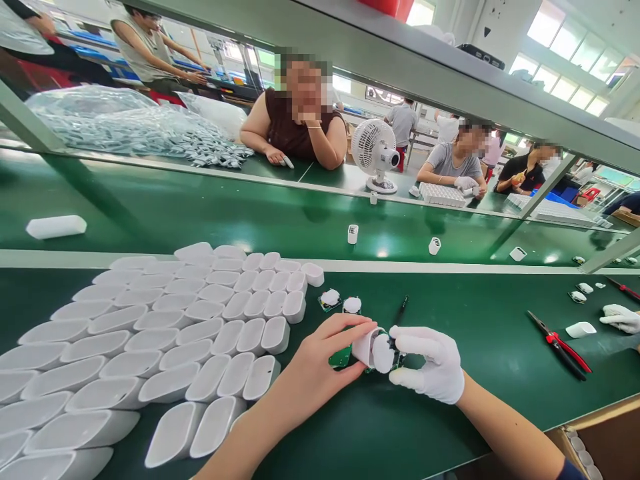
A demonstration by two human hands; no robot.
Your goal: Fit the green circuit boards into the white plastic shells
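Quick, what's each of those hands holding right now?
Left hand, bare: holding a white casing.
Right hand, gloved: holding a round white piece at the casing's opening.

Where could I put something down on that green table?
Free patches on the flat green tabletop: between the white-gloved right hand and the red-and-black pliers, and between the bare forearms. The left is crowded with open white plastic cups.

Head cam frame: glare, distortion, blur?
Head view: upper-right windows nearly blown out; head view: bright glare spots on the green strip; head view: white cases look stretched toward the left edge; head view: left hand and gloved right hand look fairly sharp.
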